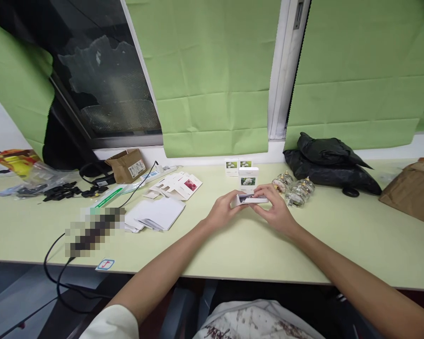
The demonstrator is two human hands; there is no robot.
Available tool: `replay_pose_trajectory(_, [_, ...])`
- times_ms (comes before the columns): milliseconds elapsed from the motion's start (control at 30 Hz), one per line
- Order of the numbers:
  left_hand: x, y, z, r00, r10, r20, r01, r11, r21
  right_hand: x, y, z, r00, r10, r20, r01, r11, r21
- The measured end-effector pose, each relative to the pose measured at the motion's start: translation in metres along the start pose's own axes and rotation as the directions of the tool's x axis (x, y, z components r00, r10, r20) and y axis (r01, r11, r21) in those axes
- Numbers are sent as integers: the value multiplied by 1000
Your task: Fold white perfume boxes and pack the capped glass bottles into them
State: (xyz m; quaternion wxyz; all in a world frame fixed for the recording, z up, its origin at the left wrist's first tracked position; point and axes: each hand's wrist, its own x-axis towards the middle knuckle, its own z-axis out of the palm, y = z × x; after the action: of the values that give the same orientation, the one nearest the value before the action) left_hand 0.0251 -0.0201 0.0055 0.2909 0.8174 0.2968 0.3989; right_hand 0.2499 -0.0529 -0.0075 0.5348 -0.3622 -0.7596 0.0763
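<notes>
Both hands meet at table centre w/ a small white cardboard carton [250, 199] between them, just above the pale green tabletop [233, 245]. Left hand [223, 212] grips its left end, fingers curled; right hand [274, 210] clasps over top & right side. Just behind: three small white flower-print boxes [243, 171]. To the right, near: cluster of small clear glass jars [297, 189]. Left: flat white card blanks [159, 214].

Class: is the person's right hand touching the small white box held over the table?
Touching. The head view shows the right hand's fingers lying over the white box.
</notes>
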Motion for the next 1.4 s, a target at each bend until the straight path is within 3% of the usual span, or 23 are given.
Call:
replay_pose_trajectory(333, [-1,-10,-2,990,136,-33,-131,984,123,0,-4,0,998,-58,-36,54,992,-112])
replay_pose_trajectory(533, [-1,-7,0,994,102,-44,-97,991,94,1,-9,0,990,-143,-19,136,970,-200])
replay_pose_trajectory(867, [-1,-5,8,995,-46,-94,51,998,47,-3,-2,3,990,-139,-27,129,965,-226])
replay_pose_trajectory(1033, [-2,1,6,995,-104,-13,104,995,-2,-2,-1,4,988,-151,-3,147,963,-224])
replay_pose_trajectory(1400, [-2,-3,6,979,-177,105,191,972,-135,0,-4,4,997,-55,-52,43,978,-204])
